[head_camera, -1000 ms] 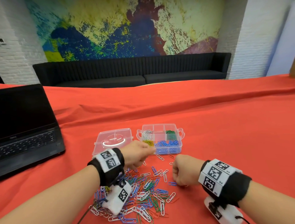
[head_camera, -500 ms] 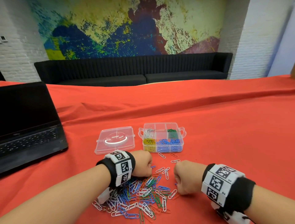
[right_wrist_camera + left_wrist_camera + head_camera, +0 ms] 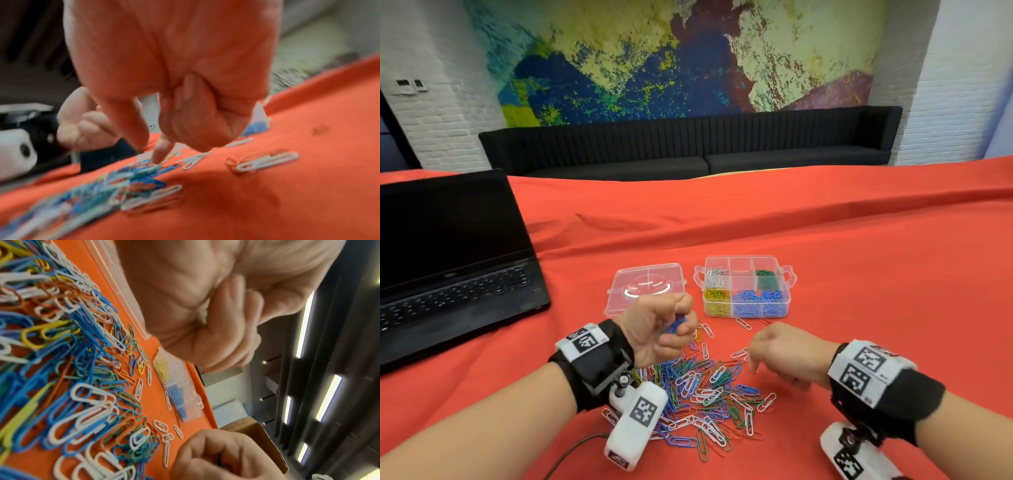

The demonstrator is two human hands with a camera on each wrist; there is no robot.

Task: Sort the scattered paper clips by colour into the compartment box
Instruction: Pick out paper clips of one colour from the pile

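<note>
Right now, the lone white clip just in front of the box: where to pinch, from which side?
Take the white clip across its two long sides, mid-length, from straight above. It lies flat on the red cloth, apart from the pile, so a side approach likely finds no edge.

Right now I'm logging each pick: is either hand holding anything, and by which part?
The left hand holds a bunch of blue paper clips, bundled in its curled fingers. The right hand's grip cannot be told.
</note>
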